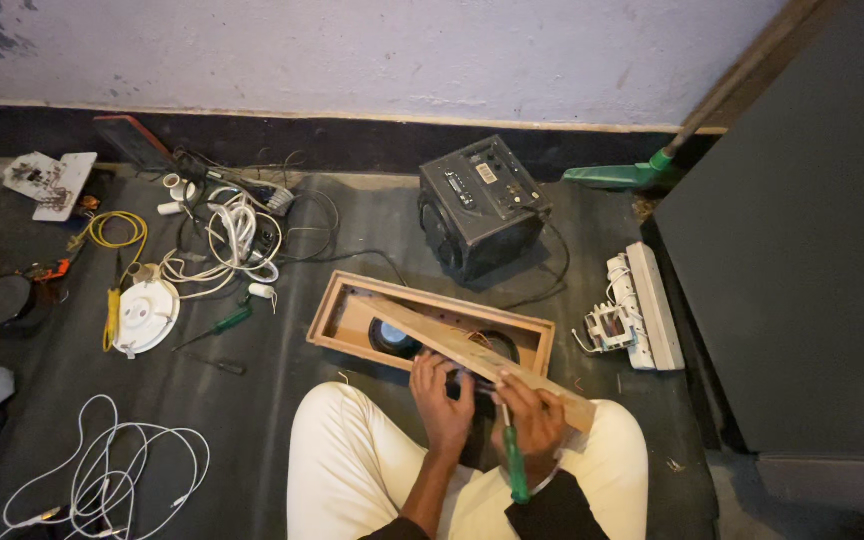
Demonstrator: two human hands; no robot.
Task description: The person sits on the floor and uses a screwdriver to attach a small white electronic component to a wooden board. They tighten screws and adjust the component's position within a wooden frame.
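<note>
Head view shows the left hand (442,395) gripping a wooden panel (472,350) over the open speaker box (430,325) just beyond both hands, the right hand (530,418) clasping a green screwdriver (514,460); seemingly mid-disassembly, needing careful prying.

Wooden box (344,322) lies before the speaker (480,205), power strip (652,305) to its right.

The scene is dimly and evenly lit — no single source can be made out. Soft shadows are cast under the black speaker box (482,207). Straight lines are bent toward the edges — focus is held throughout.
</note>
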